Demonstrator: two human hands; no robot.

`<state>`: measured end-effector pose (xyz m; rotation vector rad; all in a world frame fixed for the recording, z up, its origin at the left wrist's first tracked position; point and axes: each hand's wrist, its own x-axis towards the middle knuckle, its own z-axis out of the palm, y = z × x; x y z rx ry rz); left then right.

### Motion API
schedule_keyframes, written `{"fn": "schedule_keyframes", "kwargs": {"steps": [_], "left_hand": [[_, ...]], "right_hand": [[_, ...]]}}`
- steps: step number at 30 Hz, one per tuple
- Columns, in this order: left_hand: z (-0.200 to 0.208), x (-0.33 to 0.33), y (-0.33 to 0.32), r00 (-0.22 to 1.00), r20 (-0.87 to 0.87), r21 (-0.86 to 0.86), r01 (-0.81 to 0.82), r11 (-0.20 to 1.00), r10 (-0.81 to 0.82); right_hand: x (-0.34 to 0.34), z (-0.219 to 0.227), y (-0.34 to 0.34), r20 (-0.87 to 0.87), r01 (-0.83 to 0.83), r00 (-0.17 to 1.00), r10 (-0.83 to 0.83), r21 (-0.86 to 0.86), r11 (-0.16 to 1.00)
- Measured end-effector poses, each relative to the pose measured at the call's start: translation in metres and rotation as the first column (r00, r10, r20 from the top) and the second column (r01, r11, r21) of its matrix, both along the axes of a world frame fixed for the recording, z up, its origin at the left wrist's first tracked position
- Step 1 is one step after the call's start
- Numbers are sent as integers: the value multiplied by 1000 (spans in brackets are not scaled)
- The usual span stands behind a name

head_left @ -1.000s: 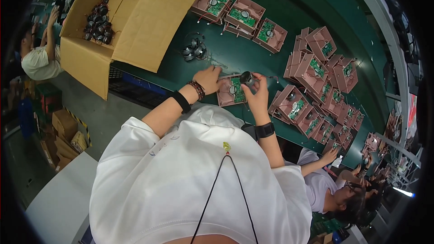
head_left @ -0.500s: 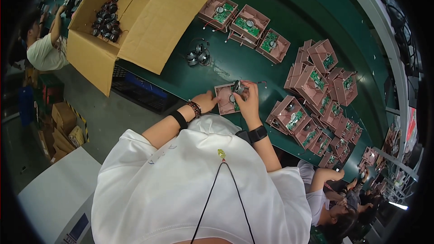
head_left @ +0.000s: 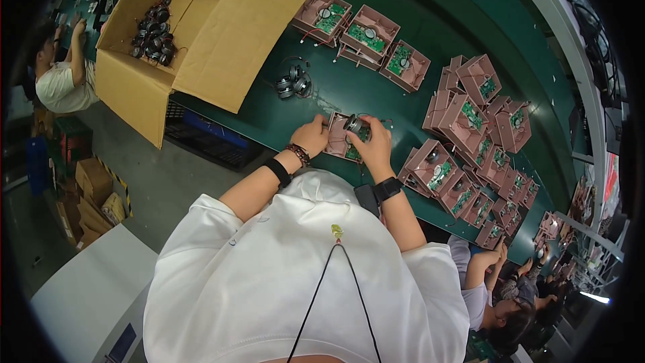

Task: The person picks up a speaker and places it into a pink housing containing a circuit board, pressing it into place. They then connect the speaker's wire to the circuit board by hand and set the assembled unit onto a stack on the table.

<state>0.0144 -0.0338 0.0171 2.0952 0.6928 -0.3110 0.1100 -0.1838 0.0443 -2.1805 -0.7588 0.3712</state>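
Observation:
A small pink plastic housing (head_left: 336, 141) lies at the near edge of the green table, with a green circuit board partly showing inside. My left hand (head_left: 310, 137) is closed on its left wall. Between the fingers of my right hand (head_left: 377, 144) is a round black-and-silver speaker (head_left: 353, 123), held over the upper part of the housing. My right fingers hide part of the board and the speaker's far side. Several loose speakers (head_left: 293, 83) with wires lie on the table, beyond my left hand.
A large open cardboard box (head_left: 222, 33) at the far left holds several more speakers. Three pink housings (head_left: 369, 32) with boards stand at the back; stacks of more housings (head_left: 463, 121) fill the right. A person (head_left: 494, 302) sits at the right; another (head_left: 66, 84) is at the far left.
My left hand has moved up along the housing's left side. The speaker in my right hand has come lower, over the housing, which has shifted slightly right and away.

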Motion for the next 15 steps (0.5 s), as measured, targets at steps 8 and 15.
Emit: {"fn": "schedule_keyframes", "kwargs": {"steps": [8,15], "left_hand": [[6,-15,3,996,4,-94,85,992,-85],[-1,-16,0,986,74,12,146,989,-146]], "right_hand": [[-4,-6,8,273,-92,956,110,-77,993],[-5,-15,14,278,-87,954,117,-118,989]]}}
